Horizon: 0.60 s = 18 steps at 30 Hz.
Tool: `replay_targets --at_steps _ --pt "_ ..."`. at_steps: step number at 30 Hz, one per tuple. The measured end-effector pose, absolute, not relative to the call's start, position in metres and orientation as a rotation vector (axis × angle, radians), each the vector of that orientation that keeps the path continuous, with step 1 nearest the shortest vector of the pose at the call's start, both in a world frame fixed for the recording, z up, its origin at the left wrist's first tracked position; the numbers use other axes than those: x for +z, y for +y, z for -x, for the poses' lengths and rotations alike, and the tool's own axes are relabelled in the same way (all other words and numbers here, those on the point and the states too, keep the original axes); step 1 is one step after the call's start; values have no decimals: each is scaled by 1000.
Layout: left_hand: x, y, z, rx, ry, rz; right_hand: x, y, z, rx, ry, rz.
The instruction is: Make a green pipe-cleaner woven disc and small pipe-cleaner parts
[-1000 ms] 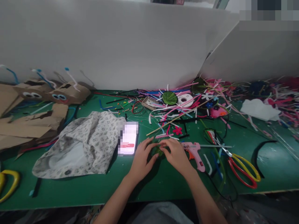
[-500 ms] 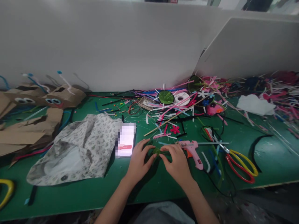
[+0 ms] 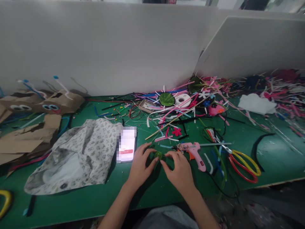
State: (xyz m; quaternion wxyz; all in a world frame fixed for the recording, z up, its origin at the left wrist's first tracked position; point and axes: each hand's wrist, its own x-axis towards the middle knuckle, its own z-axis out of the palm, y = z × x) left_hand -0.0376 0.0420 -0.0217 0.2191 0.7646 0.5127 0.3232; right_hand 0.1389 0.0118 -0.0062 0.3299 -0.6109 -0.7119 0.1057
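A small green coil [image 3: 158,155], which looks like wound pipe cleaner, sits just above the green table between my hands. My left hand [image 3: 142,163] pinches its left side between thumb and fingers. At the coil's right edge, my right hand [image 3: 179,167] has its thumb and bent fingers on what looks like the coil's thin loose end; the fingertips partly hide it. Right beyond my right hand lies a pink glue gun [image 3: 196,156], its nozzle pointing left. A lit phone [image 3: 128,144] rests left of my left hand.
Scissors with red and yellow handles [image 3: 245,165] lie at the right. A patterned cloth hat [image 3: 83,156] and cardboard pieces [image 3: 30,136] are on the left. Pipe cleaners, a white spool [image 3: 183,100] and a green leaf-like disc [image 3: 166,99] crowd the back by the grey partition [image 3: 107,47].
My hands have drawn slightly apart around the green coil, and more of it shows now. The whole view has shifted a little; the things on the table lie as before.
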Motion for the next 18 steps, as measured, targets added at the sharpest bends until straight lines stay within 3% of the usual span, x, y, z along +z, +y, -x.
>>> replay_targets --at_steps 18 --pt "-23 42 36 912 1395 -2102 -9 14 -136 393 -1916 1742"
